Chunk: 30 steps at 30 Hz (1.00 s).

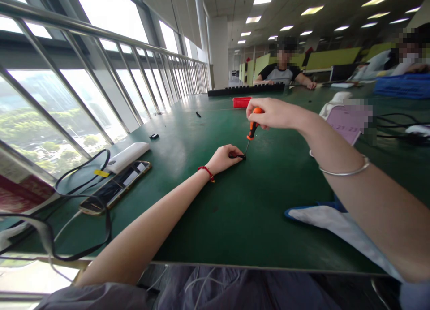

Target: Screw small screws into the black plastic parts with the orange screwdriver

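Note:
My right hand (265, 112) is closed around the handle of an orange and black screwdriver (251, 130). Its thin shaft slants down, and the tip meets the end of a small black part (240, 157). That part lies at the green tabletop, pinched in the fingers of my left hand (225, 158). Most of the part is covered by those fingers, so its kind is unclear. Whether the tip sits in a screw is too small to see.
A red tray (242, 102) and a long black strip (247, 89) stand further back, before a seated person (282, 68). At left lie a phone (116, 189), a white power bank (128, 157) and cables. A phone with a lilac screen (346, 122), a blue basket (401, 86) and white-blue cloth (322, 215) are right.

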### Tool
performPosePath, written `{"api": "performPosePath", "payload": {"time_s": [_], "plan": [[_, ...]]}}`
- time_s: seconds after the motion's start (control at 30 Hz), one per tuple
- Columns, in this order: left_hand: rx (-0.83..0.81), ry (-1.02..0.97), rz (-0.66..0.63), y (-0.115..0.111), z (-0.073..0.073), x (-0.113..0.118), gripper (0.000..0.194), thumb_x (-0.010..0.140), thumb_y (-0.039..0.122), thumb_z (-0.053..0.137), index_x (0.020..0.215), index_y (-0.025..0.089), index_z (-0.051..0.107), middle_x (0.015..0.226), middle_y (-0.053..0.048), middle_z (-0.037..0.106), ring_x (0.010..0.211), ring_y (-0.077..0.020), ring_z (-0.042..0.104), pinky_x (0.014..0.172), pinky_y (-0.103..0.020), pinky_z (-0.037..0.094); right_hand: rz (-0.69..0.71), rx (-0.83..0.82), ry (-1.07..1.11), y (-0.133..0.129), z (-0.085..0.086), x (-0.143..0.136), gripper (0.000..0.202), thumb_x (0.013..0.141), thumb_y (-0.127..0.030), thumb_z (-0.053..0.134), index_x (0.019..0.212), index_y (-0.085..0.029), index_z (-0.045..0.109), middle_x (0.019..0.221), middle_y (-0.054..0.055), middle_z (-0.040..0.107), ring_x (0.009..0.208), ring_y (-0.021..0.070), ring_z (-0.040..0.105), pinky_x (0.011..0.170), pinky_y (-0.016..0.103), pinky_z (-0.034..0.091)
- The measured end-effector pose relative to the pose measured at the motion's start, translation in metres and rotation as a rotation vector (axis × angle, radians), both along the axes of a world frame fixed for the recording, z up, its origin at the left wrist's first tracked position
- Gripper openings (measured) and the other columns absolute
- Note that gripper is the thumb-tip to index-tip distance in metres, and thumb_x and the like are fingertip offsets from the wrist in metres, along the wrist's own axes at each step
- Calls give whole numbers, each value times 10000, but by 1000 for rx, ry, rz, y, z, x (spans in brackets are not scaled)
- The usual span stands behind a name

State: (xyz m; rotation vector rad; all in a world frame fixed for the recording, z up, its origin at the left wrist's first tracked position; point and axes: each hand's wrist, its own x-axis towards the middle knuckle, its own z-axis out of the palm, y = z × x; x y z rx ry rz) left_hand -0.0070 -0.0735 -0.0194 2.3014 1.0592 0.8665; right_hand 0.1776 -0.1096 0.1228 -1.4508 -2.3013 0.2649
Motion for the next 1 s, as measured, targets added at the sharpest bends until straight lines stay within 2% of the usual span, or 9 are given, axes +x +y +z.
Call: {"api": "performPosePath", "payload": {"time_s": [0.07,0.2,0.37,0.53,0.63,0.7,0.83,0.9,1.0], "plan": [[30,23,7,0,0,0,147,742,210,628,849,142,703,831,-41,665,721,-129,597,702,-249,488,-3,21,2,0,0,0,168,792,-341,544,903,-216,543,719,15,581,593,143,506,558,267,347],[40,39,6,-1,1,1,144,749,206,614,852,150,698,826,-34,657,719,-126,589,697,-246,485,-6,44,-6,-2,-1,-1,236,833,-417,486,824,-198,575,624,12,530,564,136,471,543,266,326],[35,33,17,-1,1,1,160,742,198,617,877,138,679,829,-37,658,734,-131,590,706,-251,485,-18,82,-26,-3,-1,-2,163,785,-308,541,906,-200,553,701,10,554,598,132,468,554,256,321],[29,36,-7,-1,1,1,131,750,209,607,840,140,674,815,-34,652,726,-132,582,712,-264,479,-18,111,-48,-2,-1,-1,242,834,-397,472,736,-188,546,668,19,528,596,135,442,559,275,299],[15,31,-10,-2,2,1,138,751,213,604,849,146,674,815,-32,653,732,-133,583,713,-263,479,-49,124,-61,0,-1,0,151,791,-345,535,816,-197,557,733,19,567,627,141,467,572,271,312],[11,32,-4,-2,2,1,139,750,216,606,849,145,673,815,-32,653,733,-133,584,716,-261,480,-59,106,-49,0,-1,0,190,766,-351,574,891,-210,549,740,15,579,634,148,483,575,268,323],[10,26,1,-1,1,2,142,758,236,606,844,143,670,810,-33,651,726,-132,586,709,-254,482,-18,-16,-17,-2,-1,1,295,847,-486,457,839,-211,562,551,-6,496,544,145,470,558,278,331],[5,17,1,-1,0,1,151,770,252,598,845,142,669,807,-35,651,726,-134,587,704,-252,483,-23,-21,-24,-3,0,1,256,844,-452,473,843,-211,562,554,-7,499,529,139,466,550,277,330],[5,11,-6,0,0,1,159,784,257,587,851,139,669,818,-40,654,739,-138,589,710,-253,482,-52,39,-38,-3,0,0,210,774,-365,577,919,-217,545,677,1,560,565,132,477,548,266,325]]}}
